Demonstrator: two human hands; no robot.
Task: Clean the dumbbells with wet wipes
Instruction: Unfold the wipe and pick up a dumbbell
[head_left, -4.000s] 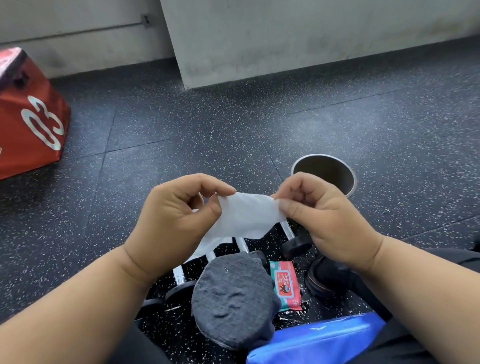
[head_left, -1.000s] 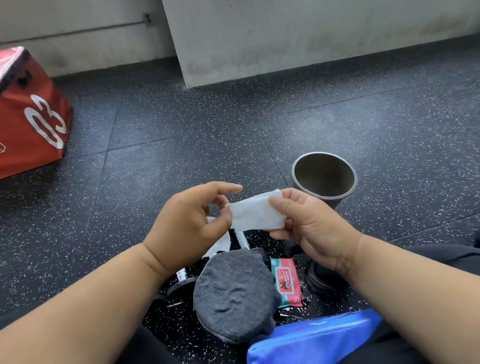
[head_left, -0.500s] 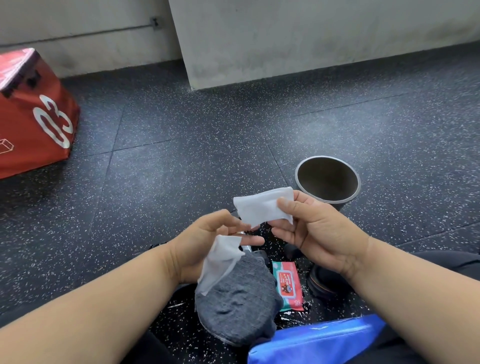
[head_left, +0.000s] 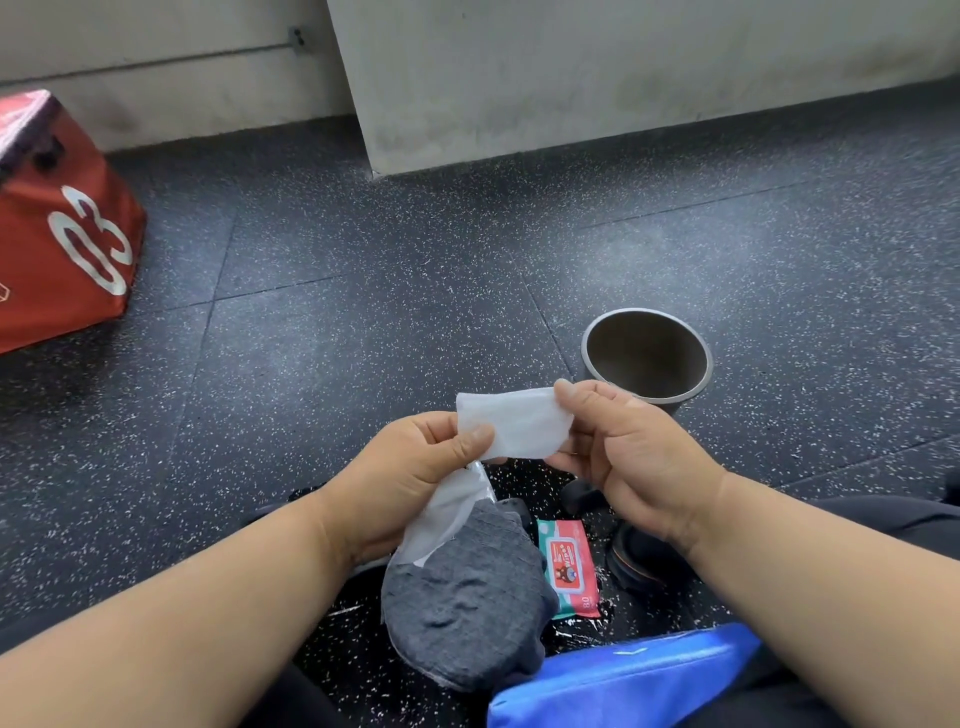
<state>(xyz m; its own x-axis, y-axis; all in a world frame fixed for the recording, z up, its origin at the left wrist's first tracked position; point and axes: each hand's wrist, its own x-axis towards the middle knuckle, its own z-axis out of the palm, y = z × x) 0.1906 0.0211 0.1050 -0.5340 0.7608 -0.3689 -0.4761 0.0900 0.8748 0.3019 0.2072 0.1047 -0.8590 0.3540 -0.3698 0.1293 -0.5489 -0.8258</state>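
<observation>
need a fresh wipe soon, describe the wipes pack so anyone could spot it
Start at the round grey bin on the speckled black floor and come toward the person. The flat red and green wet wipes pack lies beside the grey sock foot, the only printed packet there.

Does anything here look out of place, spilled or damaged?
Nothing is spilled or damaged. Both hands, left and right, pinch one wipe, partly unfolded, its tail hanging from the left hand. The wipes pack lies on the floor beside a grey sock.
</observation>
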